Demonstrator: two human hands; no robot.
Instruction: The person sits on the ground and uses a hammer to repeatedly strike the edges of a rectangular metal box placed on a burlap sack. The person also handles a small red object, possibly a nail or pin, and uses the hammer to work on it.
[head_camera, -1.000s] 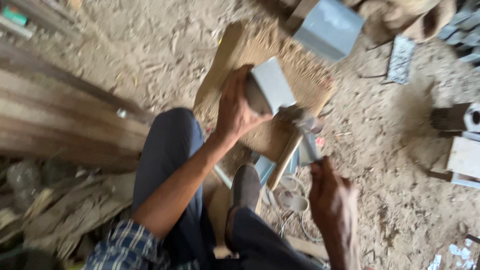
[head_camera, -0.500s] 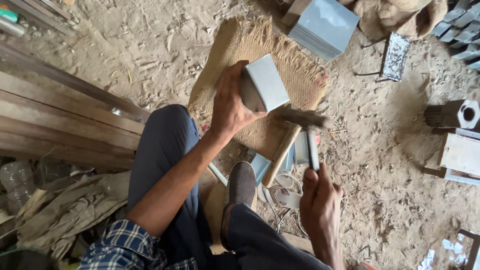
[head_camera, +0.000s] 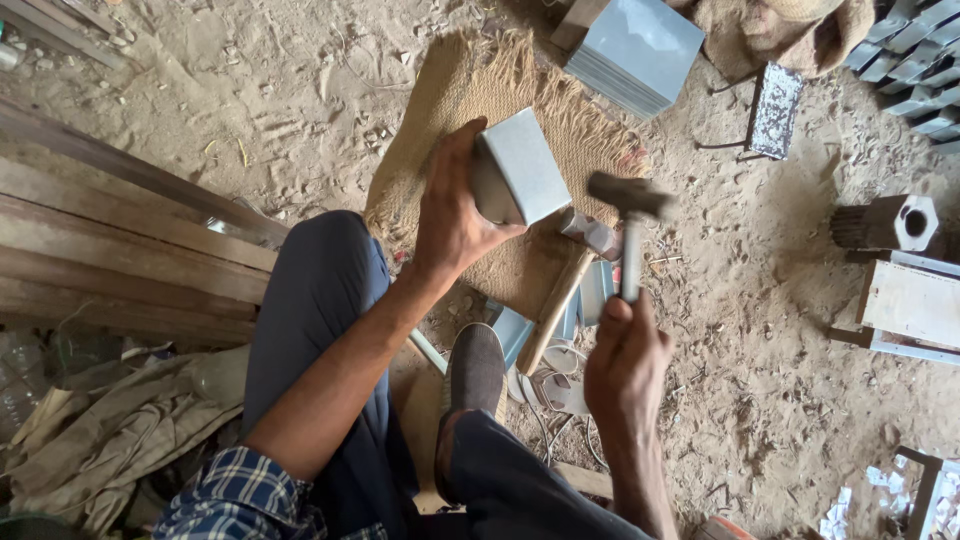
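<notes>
My left hand (head_camera: 452, 215) grips a grey sheet-metal box (head_camera: 520, 165) and holds it tilted above a burlap mat (head_camera: 470, 90). My right hand (head_camera: 625, 355) is closed on the metal handle of a hammer (head_camera: 628, 215), whose head is raised just right of the box and slightly blurred. A second hammer with a wooden handle (head_camera: 560, 295) lies on the mat below the box. My shoe (head_camera: 474, 368) rests beside it.
A stack of grey metal sheets (head_camera: 635, 50) lies at the mat's far end. Wooden planks (head_camera: 110, 260) run along the left. A hexagonal metal block (head_camera: 890, 225), a wooden board (head_camera: 915, 300) and folded metal pieces (head_camera: 915, 50) sit on the sandy ground at right.
My right hand has lifted the metal-handled hammer up and to the right of the box. My left hand keeps holding the box, which has shifted a little.
</notes>
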